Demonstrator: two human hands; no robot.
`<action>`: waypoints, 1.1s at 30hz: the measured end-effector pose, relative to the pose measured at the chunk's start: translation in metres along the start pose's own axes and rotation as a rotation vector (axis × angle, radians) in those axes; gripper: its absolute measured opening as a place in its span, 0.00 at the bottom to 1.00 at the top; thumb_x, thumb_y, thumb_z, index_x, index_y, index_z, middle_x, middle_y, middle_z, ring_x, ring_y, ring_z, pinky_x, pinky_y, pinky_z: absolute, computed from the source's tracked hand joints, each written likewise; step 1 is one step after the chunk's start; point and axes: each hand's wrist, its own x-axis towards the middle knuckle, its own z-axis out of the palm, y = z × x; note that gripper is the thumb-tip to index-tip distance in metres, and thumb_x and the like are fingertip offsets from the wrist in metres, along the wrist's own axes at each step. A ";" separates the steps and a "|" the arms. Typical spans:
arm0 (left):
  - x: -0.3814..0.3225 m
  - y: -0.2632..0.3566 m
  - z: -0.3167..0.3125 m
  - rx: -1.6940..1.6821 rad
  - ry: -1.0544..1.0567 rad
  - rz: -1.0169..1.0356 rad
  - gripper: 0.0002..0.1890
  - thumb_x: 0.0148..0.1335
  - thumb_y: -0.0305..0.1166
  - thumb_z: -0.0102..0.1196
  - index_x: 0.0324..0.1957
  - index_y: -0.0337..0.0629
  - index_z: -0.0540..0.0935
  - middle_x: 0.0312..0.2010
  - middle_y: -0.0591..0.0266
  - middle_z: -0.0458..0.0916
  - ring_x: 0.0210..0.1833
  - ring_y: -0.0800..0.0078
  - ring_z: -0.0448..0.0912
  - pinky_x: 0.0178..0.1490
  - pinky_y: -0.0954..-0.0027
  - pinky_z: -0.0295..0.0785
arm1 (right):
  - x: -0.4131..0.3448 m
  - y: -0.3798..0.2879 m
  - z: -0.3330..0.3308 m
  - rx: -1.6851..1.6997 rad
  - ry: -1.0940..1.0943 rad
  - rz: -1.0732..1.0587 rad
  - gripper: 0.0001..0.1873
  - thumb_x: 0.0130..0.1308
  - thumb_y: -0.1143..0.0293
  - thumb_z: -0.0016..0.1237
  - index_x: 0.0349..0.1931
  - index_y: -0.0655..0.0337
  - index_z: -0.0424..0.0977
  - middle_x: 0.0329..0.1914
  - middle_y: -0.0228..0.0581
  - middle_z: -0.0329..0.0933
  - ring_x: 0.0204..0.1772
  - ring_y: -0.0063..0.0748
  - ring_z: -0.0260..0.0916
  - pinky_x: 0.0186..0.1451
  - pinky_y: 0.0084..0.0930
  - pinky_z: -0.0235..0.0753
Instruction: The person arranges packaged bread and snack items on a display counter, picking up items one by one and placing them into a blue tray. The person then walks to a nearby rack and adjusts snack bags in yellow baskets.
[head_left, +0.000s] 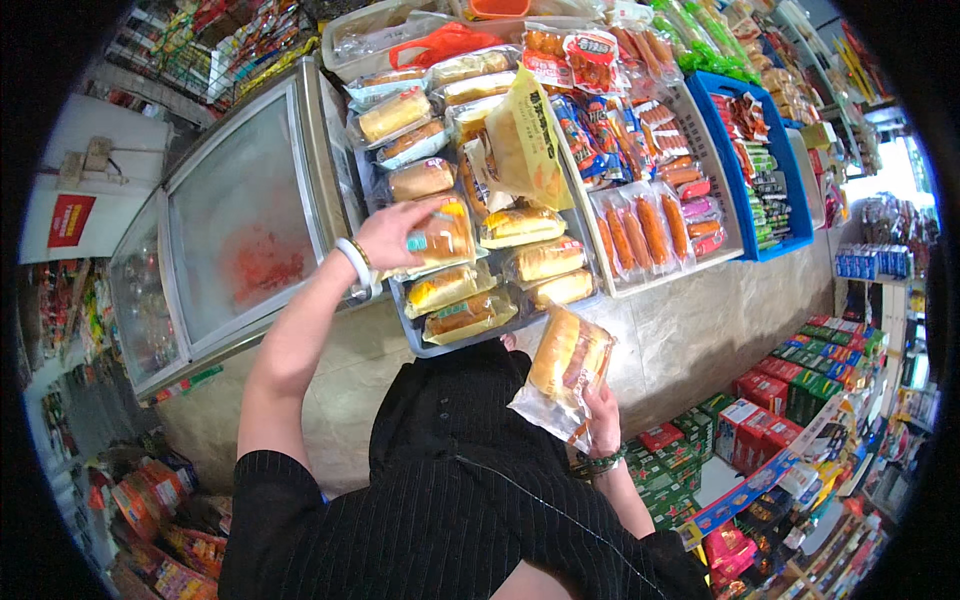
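Note:
My left hand (394, 234), with a white bracelet and a gold-coloured one on its wrist, grips the left end of a clear-wrapped bread loaf (450, 232). That loaf sits over other wrapped breads in a grey plastic tray (414, 341). Away from the tray, in front of my body, my right hand (602, 420) holds another bread in clear film (574, 349) by its lower right side. Two columns of wrapped breads fill the tray. A yellow printed bag (529, 139) leans upright among them.
Left of the tray stands a glass-topped chest freezer (240, 202). To the right are a white crate (716, 176) of packed sausages and a blue crate (804, 195) of small packets. Stacked drink cartons (761, 427) sit on the right. A red plastic bag (442, 45) lies behind the breads.

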 end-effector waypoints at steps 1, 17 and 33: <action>0.002 -0.006 -0.007 -0.053 0.009 -0.056 0.48 0.36 0.30 0.68 0.64 0.46 0.60 0.55 0.52 0.71 0.58 0.58 0.70 0.61 0.63 0.65 | -0.008 0.003 -0.006 -0.004 0.039 -0.002 0.26 0.62 0.69 0.49 0.58 0.69 0.59 0.54 0.41 0.70 0.53 0.30 0.70 0.57 0.27 0.68; 0.036 -0.034 -0.013 0.523 0.255 -0.181 0.48 0.42 0.42 0.68 0.66 0.53 0.56 0.62 0.50 0.60 0.62 0.53 0.63 0.60 0.49 0.60 | 0.002 0.079 0.076 0.076 0.222 -0.172 0.24 0.60 0.75 0.49 0.56 0.69 0.60 0.53 0.40 0.70 0.53 0.29 0.69 0.58 0.26 0.67; -0.029 -0.017 0.011 -0.313 -0.125 -0.056 0.32 0.57 0.35 0.59 0.61 0.36 0.63 0.55 0.48 0.72 0.57 0.67 0.71 0.57 0.68 0.67 | 0.126 0.143 0.209 0.238 0.174 -0.426 0.23 0.58 0.75 0.55 0.52 0.66 0.61 0.47 0.40 0.73 0.46 0.27 0.72 0.49 0.24 0.74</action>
